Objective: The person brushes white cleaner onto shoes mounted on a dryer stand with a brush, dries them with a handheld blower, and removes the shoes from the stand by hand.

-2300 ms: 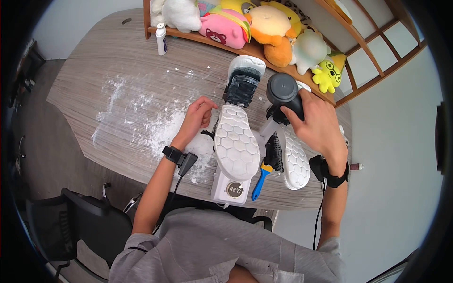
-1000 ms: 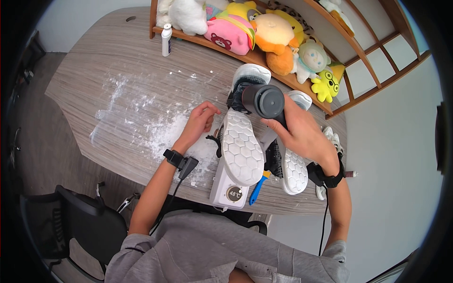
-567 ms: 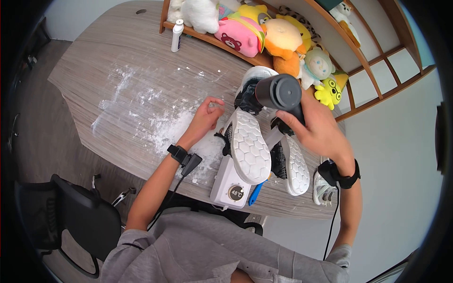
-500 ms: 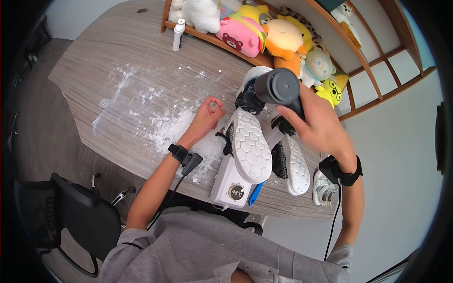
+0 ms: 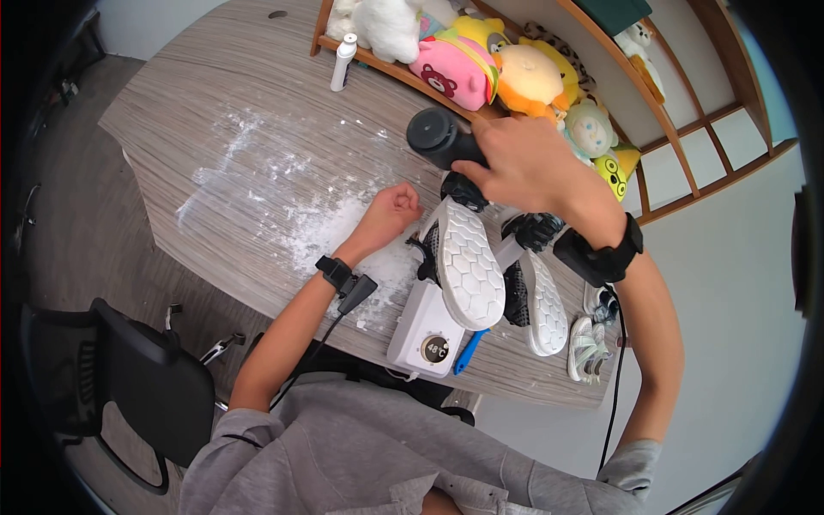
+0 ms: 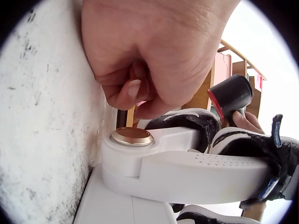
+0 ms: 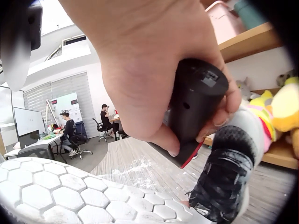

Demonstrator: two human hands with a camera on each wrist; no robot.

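Observation:
My right hand (image 5: 541, 163) grips the handle of a black hair dryer (image 5: 433, 133), which has a red ring at its nozzle in the left wrist view. The dryer is over a black and white sneaker (image 5: 463, 190), hiding much of it; its laces and toe show in the right wrist view. Nearer me, a sneaker with a white honeycomb sole (image 5: 472, 275) and a second one (image 5: 547, 309) rest sole up around a white shoe dryer (image 5: 418, 328) reading 48°C. My left hand (image 5: 390, 215) holds nothing, fingers curled, beside the left sneaker over the powdery table.
White powder (image 5: 309, 223) is spread across the wooden table (image 5: 189, 129). A blue-handled brush (image 5: 468, 354) lies beside the shoe dryer. More sneakers (image 5: 588, 348) stand at the right edge. A white bottle (image 5: 343, 64) and a shelf of plush toys (image 5: 455, 69) are at the back.
My right hand has swung the hair dryer left and away from me, over the far left sneaker. My left hand stays beside the shoes. The head view has shifted slightly.

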